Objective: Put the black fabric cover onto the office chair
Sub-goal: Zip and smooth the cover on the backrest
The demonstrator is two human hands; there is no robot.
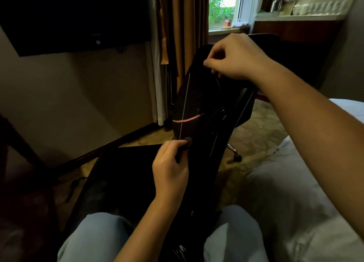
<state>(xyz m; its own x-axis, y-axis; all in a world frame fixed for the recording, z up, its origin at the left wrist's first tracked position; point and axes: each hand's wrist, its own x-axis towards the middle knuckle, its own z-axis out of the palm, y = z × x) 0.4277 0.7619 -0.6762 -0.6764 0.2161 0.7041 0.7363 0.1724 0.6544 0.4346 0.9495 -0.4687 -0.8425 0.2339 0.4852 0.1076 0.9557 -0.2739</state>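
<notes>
Bed [299, 192] with white bedding filled the right side. Dark TV [74, 15] was mounted on the wall upper left. Patterned carpet [262, 127] covered the floor. Brown curtain [183, 25] hung beside the window [224, 5], with green leaves outside. Wooden table [295, 27] stood far right under the window light, with a kettle [276, 1] on top. Person was seated, knees in light jeans [94, 238] at the bottom edge.

Office chair [242, 104] was tilted toward the person, between the knees and the curtain; a chrome leg and one caster showed at its right. Black fabric cover [189, 104] lay over the chair back, with a thin white seam line and a pink stripe across it. How far down it reached couldn't be told, too dark.

Right hand [234, 58] was up top, fingers curled and pinching the cover's upper edge. Left hand [171, 167] was lower, thumb and fingers pinched on the cover near the seam's lower end. Both hands were well apart along the cover.
</notes>
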